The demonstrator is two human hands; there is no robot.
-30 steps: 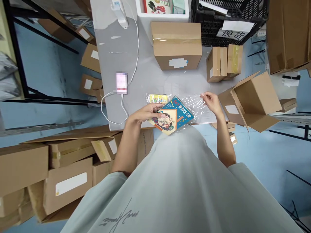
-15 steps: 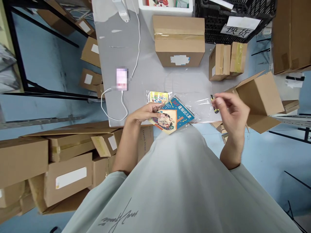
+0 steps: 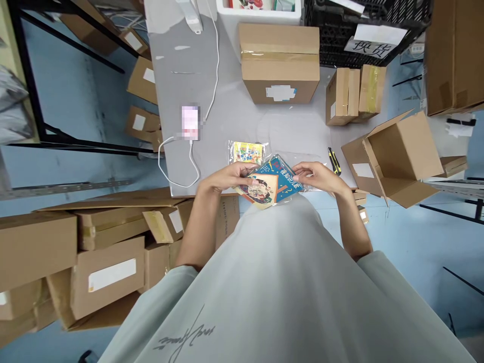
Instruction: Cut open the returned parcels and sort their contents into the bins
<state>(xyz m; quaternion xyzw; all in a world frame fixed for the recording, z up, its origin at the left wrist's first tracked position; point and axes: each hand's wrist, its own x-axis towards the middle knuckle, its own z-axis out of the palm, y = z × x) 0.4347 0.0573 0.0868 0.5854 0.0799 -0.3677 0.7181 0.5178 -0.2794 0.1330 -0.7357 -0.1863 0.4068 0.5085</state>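
A blue children's book (image 3: pixel 278 180) with a cartoon picture on its cover is held tilted at the table's front edge, close to my body. My left hand (image 3: pixel 230 179) grips its left side, thumb on top of the cover. On the right side, my right hand (image 3: pixel 315 176) pinches the book's edge, with clear plastic film around it. Behind the book lies a yellow picture pack (image 3: pixel 247 151) in clear wrap. A yellow and black box cutter (image 3: pixel 334 161) rests on the table to the right of my right hand.
A taped carton (image 3: pixel 280 60) stands at the back, before a white bin (image 3: pixel 259 17) and a black crate (image 3: pixel 340 38). Two small boxes (image 3: pixel 348 96) and an open carton (image 3: pixel 401 156) are at right. A phone (image 3: pixel 189 122) with white cables lies left; cartons (image 3: pixel 109 272) crowd the floor.
My right hand has let go of the box cutter, leaving it on the table, and has moved left to take the book's right side. My left hand keeps its grip.
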